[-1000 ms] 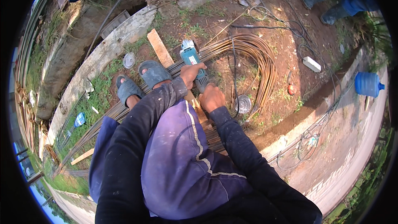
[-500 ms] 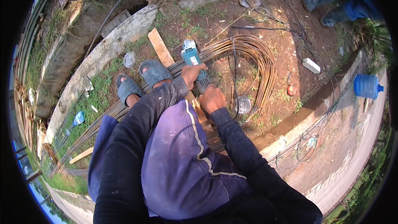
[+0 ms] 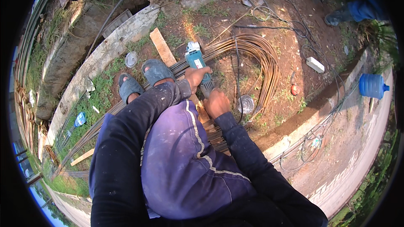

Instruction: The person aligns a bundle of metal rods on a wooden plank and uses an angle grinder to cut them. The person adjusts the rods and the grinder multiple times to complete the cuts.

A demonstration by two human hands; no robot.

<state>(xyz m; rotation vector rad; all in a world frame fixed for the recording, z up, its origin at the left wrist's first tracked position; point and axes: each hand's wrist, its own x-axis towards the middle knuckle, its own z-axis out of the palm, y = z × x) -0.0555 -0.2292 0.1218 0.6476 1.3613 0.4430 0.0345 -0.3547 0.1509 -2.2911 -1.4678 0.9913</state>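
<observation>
A teal angle grinder (image 3: 196,60) lies across a bundle of long thin steel rods (image 3: 219,49), its silver head toward the far side. My left hand (image 3: 195,78) is closed round the grinder's body. Behind it my right hand (image 3: 216,102) grips the grey rear end of the tool. Orange sparks (image 3: 188,27) fly away from the head over the soil. The grinder's head hides the disc and the exact spot where it meets the rods. The rods bend round in a wide loop on the right and run straight off to the lower left.
Beside my sandalled feet (image 3: 156,72) lies a wooden plank (image 3: 163,47). Black cables (image 3: 294,27) wind over the soil at right. A co-worker's boots (image 3: 336,16) stand at far right. A concrete kerb (image 3: 113,42), a white block (image 3: 315,64) and a blue water jug (image 3: 373,86) lie around.
Sparks now spray from the grinder's head, where none showed before. The grinder has shifted very slightly, with both hands still on it. The co-worker's boot has moved a little.
</observation>
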